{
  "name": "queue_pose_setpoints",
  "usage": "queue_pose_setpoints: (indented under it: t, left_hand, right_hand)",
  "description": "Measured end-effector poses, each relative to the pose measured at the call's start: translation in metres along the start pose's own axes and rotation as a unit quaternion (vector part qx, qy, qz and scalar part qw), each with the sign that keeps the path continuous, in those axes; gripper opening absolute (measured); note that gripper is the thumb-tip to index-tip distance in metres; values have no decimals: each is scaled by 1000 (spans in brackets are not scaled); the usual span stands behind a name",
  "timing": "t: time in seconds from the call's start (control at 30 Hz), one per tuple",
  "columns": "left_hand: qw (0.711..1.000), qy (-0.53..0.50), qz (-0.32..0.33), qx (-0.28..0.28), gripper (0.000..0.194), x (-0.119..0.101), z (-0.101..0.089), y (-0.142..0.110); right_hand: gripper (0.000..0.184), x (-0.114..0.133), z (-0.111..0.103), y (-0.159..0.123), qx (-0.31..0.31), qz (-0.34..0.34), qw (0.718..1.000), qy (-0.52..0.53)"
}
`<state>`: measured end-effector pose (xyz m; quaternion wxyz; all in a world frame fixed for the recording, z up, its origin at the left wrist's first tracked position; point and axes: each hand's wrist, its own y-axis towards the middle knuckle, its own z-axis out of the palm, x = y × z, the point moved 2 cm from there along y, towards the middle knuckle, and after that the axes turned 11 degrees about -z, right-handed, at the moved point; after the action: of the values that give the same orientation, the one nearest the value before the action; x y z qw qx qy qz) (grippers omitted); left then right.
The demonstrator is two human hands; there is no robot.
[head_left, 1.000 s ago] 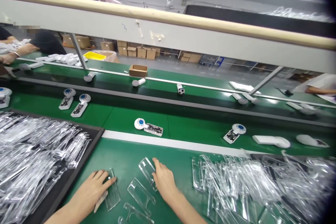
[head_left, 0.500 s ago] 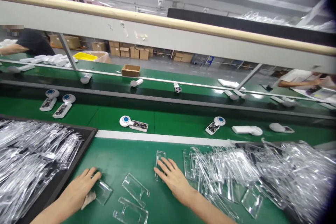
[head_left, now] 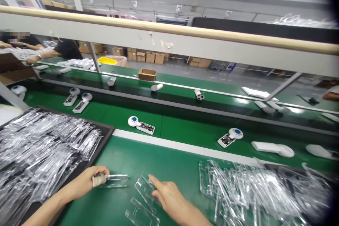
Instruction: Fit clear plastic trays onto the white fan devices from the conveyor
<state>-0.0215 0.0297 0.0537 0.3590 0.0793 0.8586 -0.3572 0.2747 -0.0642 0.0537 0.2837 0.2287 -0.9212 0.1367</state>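
Observation:
My left hand (head_left: 88, 182) is closed on a clear plastic cover (head_left: 114, 180), held flat and edge-on just above the green bench, with a small whitish wad pinched against it. My right hand (head_left: 166, 195) rests on the bench with its index finger stretched onto a second clear cover (head_left: 143, 189). A third clear cover (head_left: 141, 214) lies nearer the front edge, below both hands.
A black tray (head_left: 107, 135) heaped with clear covers sits left; a loose pile of clear covers (head_left: 254, 194) spreads right. On the conveyor beyond the white line lie small fan units (head_left: 141, 125), (head_left: 230, 137). Other people's arms show far left and right.
My left hand has lifted its cover off the bench and turned it edge-on. My right hand left the cover it had pushed right and moved back onto another one. The camera shifted left.

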Motion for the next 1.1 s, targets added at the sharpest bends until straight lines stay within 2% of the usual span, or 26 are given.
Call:
queue_pose_setpoints:
  t: [0.13,0.2,0.27,0.37,0.4,0.47,0.53,0.63,0.7,0.8,0.93,1.03,1.07,1.1]
  left_hand:
    - [995,-99,-12,-3,30,-15,-7,-9]
    - [991,-131,-33,1,32,-22,-8,-14]
    - [983,-177,-53,-4,33,-28,-7,-17]
    - [948,-311,-65,-20,34,-34,6,-15]
    - [930,-362,-70,-20,36,-36,13,-12]
    - [903,-422,-86,-9,40,-40,31,-3]
    - [904,-414,-102,20,41,-48,48,8]
    - [918,-369,-109,98,33,-64,69,23]
    - [914,-359,-122,142,24,-74,81,29]
    - [898,-372,-157,173,21,-83,95,35]
    - [867,-415,-186,207,35,-90,106,37]
    - [851,-448,-183,205,45,-96,104,34]
    - [851,-456,-176,192,47,-97,101,31]
    - [866,-443,-161,167,46,-97,98,28]
  right_hand:
    - [48,9,18,19,25,48,997,62]
    - [62,11,19,24,16,67,994,83]
    - [67,11,16,25,-14,90,992,92]
    - [45,7,7,19,-87,137,981,103]
    - [42,6,4,15,-113,140,978,109]
    - [47,8,-2,7,-158,106,977,97]
    - [60,16,-9,0,-170,37,984,41]
    - [75,30,-13,-3,-131,-49,987,-76]
    - [77,34,-12,-2,-107,-86,982,-133]
    - [74,33,-3,0,-98,-123,973,-167]
    - [81,26,15,-2,-108,-79,973,-189]
    - [86,21,24,-8,-120,-42,972,-198]
    - [86,18,26,-11,-124,-30,974,-188]
    - [85,14,27,-15,-127,-11,977,-168]
